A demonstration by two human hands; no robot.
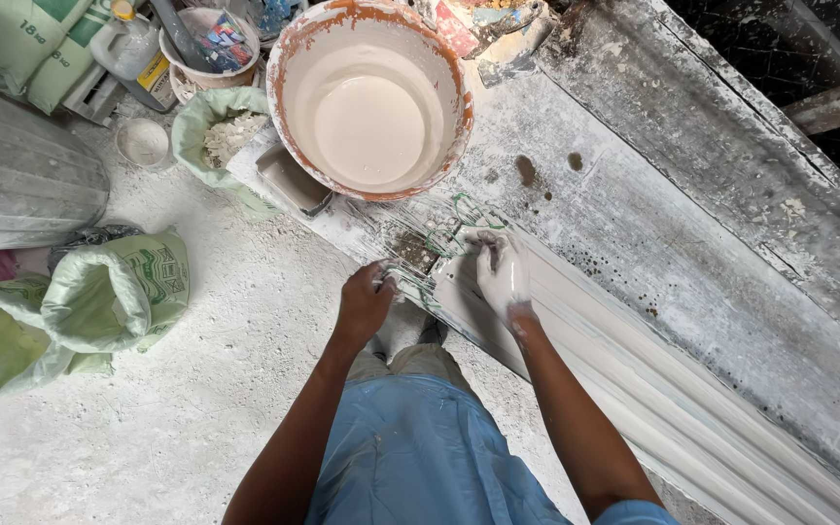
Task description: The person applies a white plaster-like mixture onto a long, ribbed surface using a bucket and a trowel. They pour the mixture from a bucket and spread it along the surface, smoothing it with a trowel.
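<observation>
Left hand [364, 303] pinching green fibre strands [454, 226], plaster-coated right hand [504, 272] pressed flat on wet cornice mould [624, 379]; strands may tangle, snag, leaving reinforcement uneven.

Bare forearms, no gloves, no watch or bands. Left hand [364, 303] mostly clean, faint white dust at the fingertips. Right hand [504, 274] coated in wet white plaster from fingers to wrist, coating thinning out just above the wrist. Short blue sleeve edge visible at the right upper arm, bottom of view. Blue garment [420, 447] over the torso and lap, smooth fabric, few small white specks. Beige trousers [410, 362] below it, dusted white. Footwear caked in white, type not discernible.
</observation>
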